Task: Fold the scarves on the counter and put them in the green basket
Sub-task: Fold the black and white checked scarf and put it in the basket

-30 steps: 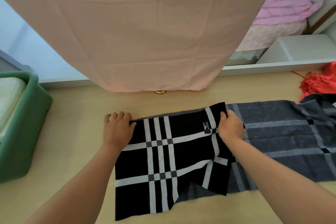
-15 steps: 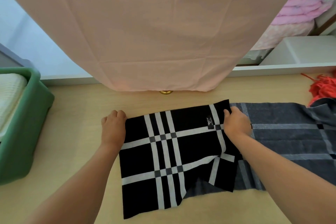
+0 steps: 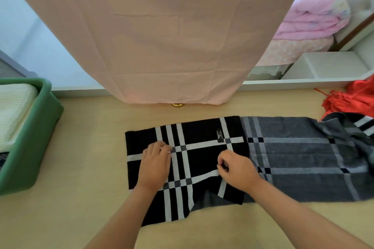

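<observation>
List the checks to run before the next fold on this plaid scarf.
1. Left hand flat on plaid scarf: ok.
2. Right hand gripping the scarf: cannot tell, fingers curled.
3. Folded layer squared up: not ok, near edge skewed, grey underside showing.
4. Grey length lying flat: not ok, rumpled at far right by red scarf.
5. Room in green basket: cannot tell, cream cloth fills the visible part.

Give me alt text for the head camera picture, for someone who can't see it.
Two hands rest on a black-and-white plaid scarf folded over its grey side on a pale counter: the left hand flat, the right hand with curled fingers. A green basket holding a cream folded cloth sits at left, a red scarf at far right.
</observation>
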Demonstrator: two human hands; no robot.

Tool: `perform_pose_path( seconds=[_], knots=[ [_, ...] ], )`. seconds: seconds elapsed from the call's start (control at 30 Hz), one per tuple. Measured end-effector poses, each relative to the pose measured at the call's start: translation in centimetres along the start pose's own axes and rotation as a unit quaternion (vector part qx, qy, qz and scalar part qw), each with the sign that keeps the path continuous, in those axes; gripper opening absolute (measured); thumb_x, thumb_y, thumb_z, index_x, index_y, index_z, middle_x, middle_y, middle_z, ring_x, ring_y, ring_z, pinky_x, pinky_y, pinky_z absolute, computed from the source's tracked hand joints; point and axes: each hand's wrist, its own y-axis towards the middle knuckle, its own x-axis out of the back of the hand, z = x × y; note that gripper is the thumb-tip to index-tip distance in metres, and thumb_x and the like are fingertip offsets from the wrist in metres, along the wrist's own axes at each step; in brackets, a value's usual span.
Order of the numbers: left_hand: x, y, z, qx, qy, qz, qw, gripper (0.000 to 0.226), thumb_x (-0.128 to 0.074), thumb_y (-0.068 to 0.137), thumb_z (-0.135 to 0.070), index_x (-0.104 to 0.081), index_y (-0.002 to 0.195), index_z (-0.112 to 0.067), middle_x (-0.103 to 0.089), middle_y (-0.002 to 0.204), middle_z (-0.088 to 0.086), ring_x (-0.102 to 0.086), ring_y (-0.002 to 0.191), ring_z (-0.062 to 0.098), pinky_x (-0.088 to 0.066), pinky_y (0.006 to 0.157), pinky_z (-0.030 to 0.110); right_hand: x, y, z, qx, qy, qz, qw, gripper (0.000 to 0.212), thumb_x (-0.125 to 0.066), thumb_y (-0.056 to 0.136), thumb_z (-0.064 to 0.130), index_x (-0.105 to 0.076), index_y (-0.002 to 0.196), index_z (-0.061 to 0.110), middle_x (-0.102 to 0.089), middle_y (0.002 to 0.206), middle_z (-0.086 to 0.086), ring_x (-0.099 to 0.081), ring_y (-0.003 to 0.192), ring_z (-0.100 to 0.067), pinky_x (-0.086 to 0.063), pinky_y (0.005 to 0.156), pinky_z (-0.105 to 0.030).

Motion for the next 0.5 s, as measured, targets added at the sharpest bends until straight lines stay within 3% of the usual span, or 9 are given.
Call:
perform_pose_path(
  seconds=[0.1, 0.2, 0.27, 0.37, 0.5],
  knots=[
    [-0.5, -3.3, -1.7, 0.003, -0.014, 0.032, 0.999, 0.027, -0.038, 0.097, -0.030, -0.061, 0.107, -0.022, -0.054, 0.111, -0.007, -0.051, 0.099, 0.014, -0.045, 0.087, 0.031, -1.1, -3.4, -0.1, 0.051, -0.020, 0.047, 0.997, 0.020, -0.060, 0.081, 0.050, -0.052, 0.079, 0.032, -0.051, 0.076, 0.016, -0.050, 0.064, -0.003, -0.044, 0.058, -0.020],
    [-0.2, -6.4, -2.3, 0.016, -0.018, 0.026, 0.999, 0.024, -0.040, 0.096, -0.031, -0.061, 0.104, -0.024, -0.053, 0.107, -0.010, -0.051, 0.096, 0.012, -0.047, 0.086, 0.032, -1.6, -5.6, -1.1, 0.072, -0.058, 0.054, 0.994, 0.030, -0.063, 0.073, 0.060, -0.058, 0.086, 0.033, -0.053, 0.091, 0.020, -0.051, 0.079, -0.001, -0.045, 0.064, -0.016],
    [-0.2, -8.6, -2.2, 0.028, -0.005, 0.033, 0.999, 0.029, -0.040, 0.096, -0.034, -0.063, 0.109, -0.023, -0.054, 0.112, -0.008, -0.053, 0.104, 0.015, -0.047, 0.092, 0.037, -1.7, -6.4, -1.7, 0.083, -0.072, 0.047, 0.993, 0.028, -0.063, 0.076, 0.054, -0.065, 0.094, 0.033, -0.056, 0.098, 0.018, -0.054, 0.087, 0.000, -0.048, 0.070, -0.018],
    [-0.4, -11.4, -1.8, 0.066, 0.029, 0.069, 0.995, 0.046, -0.033, 0.097, -0.042, -0.060, 0.127, -0.021, -0.053, 0.134, -0.001, -0.048, 0.127, 0.024, -0.042, 0.105, 0.044, -1.9, -6.9, -2.3, 0.102, -0.090, 0.013, 0.991, 0.010, -0.072, 0.081, 0.034, -0.075, 0.090, 0.031, -0.063, 0.089, 0.015, -0.061, 0.081, -0.006, -0.051, 0.067, -0.022],
    [-0.5, -13.0, -0.7, 0.087, 0.067, 0.149, 0.983, 0.063, -0.015, 0.100, -0.057, -0.038, 0.149, -0.026, -0.035, 0.156, 0.004, -0.026, 0.146, 0.028, -0.030, 0.112, 0.055, -0.5, -7.2, -2.0, 0.055, -0.042, 0.019, 0.997, 0.010, -0.072, 0.087, 0.035, -0.079, 0.094, 0.033, -0.068, 0.090, 0.017, -0.059, 0.084, -0.005, -0.047, 0.078, -0.024]
  ],
)
